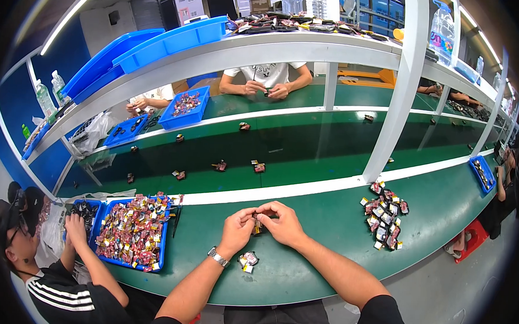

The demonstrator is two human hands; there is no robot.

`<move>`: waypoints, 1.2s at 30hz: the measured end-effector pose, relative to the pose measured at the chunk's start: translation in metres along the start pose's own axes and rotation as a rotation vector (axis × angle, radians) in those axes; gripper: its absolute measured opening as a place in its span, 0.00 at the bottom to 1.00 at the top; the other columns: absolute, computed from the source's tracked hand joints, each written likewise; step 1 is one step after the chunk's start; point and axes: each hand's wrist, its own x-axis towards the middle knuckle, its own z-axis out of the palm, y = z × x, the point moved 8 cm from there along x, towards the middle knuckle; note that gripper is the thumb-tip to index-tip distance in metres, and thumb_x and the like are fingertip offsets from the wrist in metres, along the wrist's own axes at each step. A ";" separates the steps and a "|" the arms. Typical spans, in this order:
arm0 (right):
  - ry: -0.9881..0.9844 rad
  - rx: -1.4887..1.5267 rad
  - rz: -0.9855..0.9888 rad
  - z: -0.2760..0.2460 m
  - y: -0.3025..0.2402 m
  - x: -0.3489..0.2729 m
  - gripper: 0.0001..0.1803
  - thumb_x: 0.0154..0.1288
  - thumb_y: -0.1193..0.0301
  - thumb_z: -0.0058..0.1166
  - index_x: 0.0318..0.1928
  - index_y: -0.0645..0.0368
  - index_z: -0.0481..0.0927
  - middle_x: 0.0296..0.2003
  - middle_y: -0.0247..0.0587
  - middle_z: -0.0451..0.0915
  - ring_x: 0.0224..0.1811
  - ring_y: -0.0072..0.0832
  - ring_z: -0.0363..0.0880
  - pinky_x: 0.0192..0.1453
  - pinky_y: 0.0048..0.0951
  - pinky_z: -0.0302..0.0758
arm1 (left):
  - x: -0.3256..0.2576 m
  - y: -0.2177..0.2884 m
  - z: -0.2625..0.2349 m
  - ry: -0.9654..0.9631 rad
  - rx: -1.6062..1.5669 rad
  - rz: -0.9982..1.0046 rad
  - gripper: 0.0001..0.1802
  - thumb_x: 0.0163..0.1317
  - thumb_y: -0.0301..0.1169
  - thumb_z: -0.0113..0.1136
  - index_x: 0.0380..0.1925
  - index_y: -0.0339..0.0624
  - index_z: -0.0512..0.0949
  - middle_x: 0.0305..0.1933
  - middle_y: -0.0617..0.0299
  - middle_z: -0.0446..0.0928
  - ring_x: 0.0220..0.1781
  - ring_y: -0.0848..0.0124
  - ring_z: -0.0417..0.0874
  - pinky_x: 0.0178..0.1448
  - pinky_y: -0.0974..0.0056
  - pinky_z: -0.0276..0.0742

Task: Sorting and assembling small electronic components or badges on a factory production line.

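Observation:
Over the green bench, my left hand (237, 230) and my right hand (282, 224) meet, fingers pinched together. Between their fingertips is a small electronic part (257, 226), reddish and yellowish, mostly covered by the fingers. Just below my left hand lies a small assembly (247, 260) with white and yellow labels and a black casing. To the right, a loose pile of similar assemblies (384, 215) rests on the bench. A blue bin (162, 256) heaped with small red, white and yellow parts stands to the left of my hands.
A co-worker (71, 287) at the left reaches into a blue bin of black parts (85, 211). Beyond the white rail (281, 192), a conveyor belt (306, 146) carries spaced-out parts. A white post (392, 104) rises at the right; an overhead shelf (276, 47) crosses the far side.

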 end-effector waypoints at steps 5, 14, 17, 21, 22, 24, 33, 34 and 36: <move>0.003 0.017 -0.029 0.000 -0.003 -0.001 0.09 0.62 0.76 0.59 0.42 0.66 0.81 0.42 0.43 0.80 0.43 0.29 0.84 0.46 0.27 0.82 | 0.000 0.003 -0.001 0.044 0.038 0.008 0.13 0.66 0.21 0.50 0.48 0.32 0.79 0.34 0.63 0.83 0.33 0.82 0.80 0.36 0.74 0.77; 0.054 -0.123 -0.028 -0.002 -0.011 0.001 0.09 0.61 0.80 0.56 0.42 0.65 0.81 0.39 0.41 0.83 0.37 0.24 0.84 0.44 0.25 0.83 | -0.002 0.012 -0.003 0.127 0.023 0.082 0.15 0.66 0.21 0.49 0.51 0.31 0.76 0.45 0.55 0.82 0.43 0.74 0.83 0.43 0.69 0.82; 0.183 -0.225 0.184 -0.043 0.016 0.037 0.06 0.58 0.78 0.58 0.36 0.63 0.83 0.32 0.42 0.86 0.35 0.26 0.86 0.42 0.27 0.81 | 0.000 0.017 -0.015 0.127 -0.103 0.097 0.18 0.68 0.22 0.48 0.57 0.31 0.70 0.58 0.48 0.77 0.53 0.66 0.82 0.50 0.65 0.84; 0.453 -0.498 0.198 -0.137 0.046 0.104 0.07 0.53 0.75 0.65 0.35 0.60 0.86 0.33 0.43 0.86 0.36 0.32 0.86 0.44 0.31 0.80 | 0.008 0.014 -0.033 0.193 -0.002 0.139 0.16 0.66 0.21 0.48 0.52 0.29 0.74 0.51 0.49 0.81 0.47 0.67 0.85 0.46 0.66 0.84; 0.492 -0.600 0.239 -0.150 0.047 0.113 0.07 0.53 0.74 0.65 0.35 0.59 0.86 0.32 0.44 0.86 0.36 0.36 0.85 0.45 0.33 0.80 | 0.009 0.012 -0.034 0.189 -0.005 0.108 0.15 0.66 0.21 0.48 0.51 0.29 0.75 0.50 0.50 0.81 0.46 0.67 0.85 0.46 0.66 0.84; 0.405 -0.882 0.273 -0.154 0.049 0.124 0.10 0.53 0.70 0.65 0.36 0.58 0.85 0.38 0.46 0.84 0.45 0.42 0.81 0.50 0.39 0.78 | 0.009 0.011 -0.032 0.188 0.007 0.084 0.14 0.65 0.21 0.49 0.49 0.30 0.77 0.46 0.52 0.83 0.43 0.70 0.85 0.44 0.67 0.84; 0.373 -1.009 0.135 -0.039 0.047 0.144 0.31 0.49 0.60 0.70 0.48 0.67 0.73 0.45 0.55 0.78 0.53 0.45 0.75 0.59 0.41 0.73 | 0.011 0.010 -0.034 0.169 -0.053 0.066 0.13 0.66 0.22 0.50 0.48 0.30 0.76 0.44 0.53 0.82 0.38 0.71 0.84 0.39 0.68 0.83; 0.370 -1.004 0.135 -0.041 0.044 0.140 0.31 0.49 0.60 0.70 0.48 0.67 0.73 0.45 0.55 0.78 0.53 0.45 0.75 0.59 0.41 0.73 | 0.011 0.009 -0.036 0.172 -0.049 0.064 0.13 0.66 0.22 0.50 0.48 0.30 0.76 0.44 0.53 0.82 0.38 0.71 0.84 0.39 0.68 0.83; 0.169 -0.391 0.145 -0.036 0.042 0.128 0.33 0.49 0.67 0.70 0.54 0.64 0.71 0.47 0.49 0.80 0.55 0.41 0.75 0.61 0.39 0.72 | 0.012 0.005 -0.044 0.195 -0.143 -0.004 0.14 0.70 0.26 0.49 0.51 0.29 0.74 0.45 0.52 0.81 0.36 0.72 0.83 0.39 0.69 0.82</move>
